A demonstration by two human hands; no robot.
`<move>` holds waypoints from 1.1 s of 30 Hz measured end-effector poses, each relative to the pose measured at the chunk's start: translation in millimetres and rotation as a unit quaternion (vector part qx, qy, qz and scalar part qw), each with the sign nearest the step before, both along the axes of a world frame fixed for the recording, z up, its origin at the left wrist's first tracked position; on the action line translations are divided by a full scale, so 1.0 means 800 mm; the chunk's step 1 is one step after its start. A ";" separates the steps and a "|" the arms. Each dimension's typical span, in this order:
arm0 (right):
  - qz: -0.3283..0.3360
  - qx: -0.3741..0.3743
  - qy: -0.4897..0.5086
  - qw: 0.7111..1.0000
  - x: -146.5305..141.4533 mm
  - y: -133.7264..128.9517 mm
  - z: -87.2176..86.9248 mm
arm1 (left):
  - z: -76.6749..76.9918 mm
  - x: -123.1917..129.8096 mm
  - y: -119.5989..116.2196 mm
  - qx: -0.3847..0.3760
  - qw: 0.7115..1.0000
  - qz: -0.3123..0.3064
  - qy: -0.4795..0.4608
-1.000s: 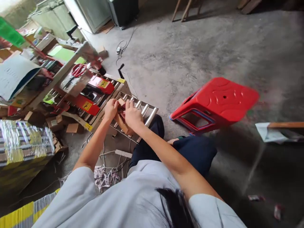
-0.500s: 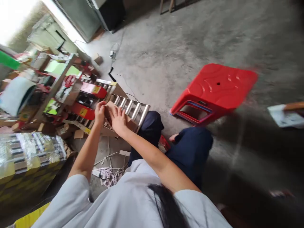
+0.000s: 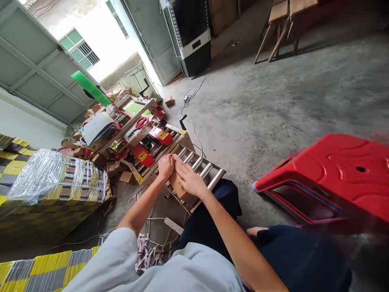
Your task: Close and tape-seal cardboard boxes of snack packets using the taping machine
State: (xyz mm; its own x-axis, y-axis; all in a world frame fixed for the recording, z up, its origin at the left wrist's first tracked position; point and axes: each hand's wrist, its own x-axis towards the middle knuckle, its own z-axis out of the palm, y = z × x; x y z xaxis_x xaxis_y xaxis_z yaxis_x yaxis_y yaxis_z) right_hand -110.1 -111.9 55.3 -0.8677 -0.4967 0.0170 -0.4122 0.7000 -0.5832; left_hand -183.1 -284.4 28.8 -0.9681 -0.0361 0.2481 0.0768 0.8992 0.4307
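A small brown cardboard box (image 3: 176,183) rests on the metal roller conveyor (image 3: 216,178) in front of my knees. My left hand (image 3: 166,166) is curled around the box's far left end, its fingertips partly hidden. Across the top and right side of the box lies my right hand (image 3: 191,180), its fingers pressing against the cardboard. Just beyond both hands is the carton-sealing machine (image 3: 142,156) with red guards and yellow warning labels. A red-handled tool that looks like scissors (image 3: 142,123) lies on top of the machine.
A red plastic stool (image 3: 331,174) stands at the right. Stacked yellow and grey bundles (image 3: 51,202) are at the left, partly film-wrapped. A power strip (image 3: 174,226) and cables lie on the floor below the conveyor. An air cooler (image 3: 194,44) stands by the doorway.
My view has tilted up and turned left, bringing the doorway and air cooler into sight. Both hands stay on the cardboard box at the conveyor.
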 end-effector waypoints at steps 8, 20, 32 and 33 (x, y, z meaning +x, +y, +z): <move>-0.095 -0.031 0.036 0.994 0.027 -0.033 -0.005 | 0.009 0.034 0.009 0.050 0.997 -0.049 0.024; -0.304 -0.485 -0.231 0.787 -0.011 0.170 -0.088 | 0.000 0.118 0.048 -0.081 0.978 -0.161 -0.109; -0.440 -0.402 -0.359 0.718 -0.049 0.384 -0.223 | 0.028 -0.092 -0.049 -0.168 0.981 -0.012 -0.091; -0.448 -0.393 -0.372 0.712 -0.053 0.398 -0.221 | 0.032 -0.096 -0.041 -0.178 0.980 -0.012 -0.091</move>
